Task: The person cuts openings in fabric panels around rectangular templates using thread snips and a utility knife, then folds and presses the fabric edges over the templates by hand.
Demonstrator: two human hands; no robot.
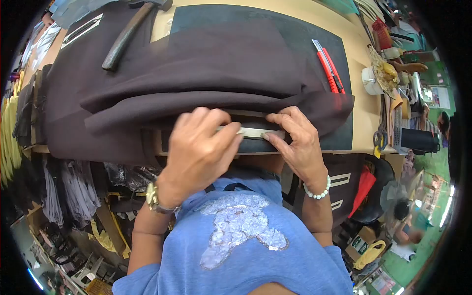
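Dark brown fabric (196, 64) lies in folds across the table. Near the front edge, a narrow whitish strip (253, 132) shows between my two hands. My left hand (204, 142) has its fingers bent and pinched together at the strip's left end. At the other end, my right hand (295, 137) pinches the strip between thumb and fingers, beside the fold of the fabric. The fingertips of my left hand are partly hidden, and so is the part of the strip under them.
A red utility knife (327, 66) lies on the dark mat (344, 118) at the right. A hammer (128, 37) rests on the fabric at the upper left. Beyond the knife stands a white pot (371, 81), with scissors (379, 140) at the table's right edge.
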